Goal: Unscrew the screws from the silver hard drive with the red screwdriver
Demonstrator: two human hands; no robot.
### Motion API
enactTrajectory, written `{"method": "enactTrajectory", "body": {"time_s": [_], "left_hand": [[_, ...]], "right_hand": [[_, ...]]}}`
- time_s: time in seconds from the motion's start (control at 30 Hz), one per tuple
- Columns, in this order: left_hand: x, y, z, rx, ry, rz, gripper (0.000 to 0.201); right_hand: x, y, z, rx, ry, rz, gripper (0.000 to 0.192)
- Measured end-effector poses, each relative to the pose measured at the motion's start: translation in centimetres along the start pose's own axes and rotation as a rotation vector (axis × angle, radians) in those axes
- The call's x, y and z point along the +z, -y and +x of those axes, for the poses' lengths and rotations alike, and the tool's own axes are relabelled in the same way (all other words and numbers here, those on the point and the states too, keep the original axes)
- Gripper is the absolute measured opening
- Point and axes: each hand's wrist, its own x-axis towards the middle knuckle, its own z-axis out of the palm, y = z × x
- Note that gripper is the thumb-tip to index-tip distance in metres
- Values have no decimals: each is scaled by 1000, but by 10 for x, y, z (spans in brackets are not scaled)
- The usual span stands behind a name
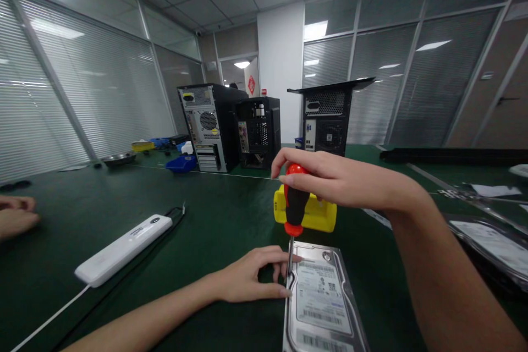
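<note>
Screwdriver [295, 202] stands near vertical, red-and-black handle up, thin shaft down to the top-left corner of the hard drive [322, 301]. Right hand [330, 179] is closed over the top of the handle, fingers wrapped from above, so the push goes straight down the shaft and the tip stays seated. Left hand [251, 278] lies on the green table [124, 203] at the drive's left edge, fingers curled and pinching around the lower shaft, thumb along the drive's side; that looks like a guide for the tip and a brace so the drive does not slide. Tip itself is hidden behind the fingers, so I cannot tell if it sits in a screw head, probably yes. Drive lies flat, label up, right in front of the person, close enough for both forearms to work without stretching. Yellow box [307, 214] sits just behind the drive, within easy reach, likely for parts. White power strip [122, 249] with its cable lies to the left, well apart. At the far left edge another person's hand [16, 217] rests on the table. 3 open computer cases [214, 126] stand further back, rear panels facing this way. More bagged drives [490, 247] lie to the right.
</note>
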Motion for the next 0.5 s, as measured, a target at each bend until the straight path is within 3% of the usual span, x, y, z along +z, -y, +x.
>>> {"method": "enactTrajectory", "body": {"time_s": [0.33, 0.5], "left_hand": [[-1, 1, 0, 13, 5, 35, 54], [-1, 0, 0, 9, 7, 27, 54]], "right_hand": [[1, -5, 3, 26, 15, 13, 36], [3, -5, 4, 12, -43, -8, 40]]}}
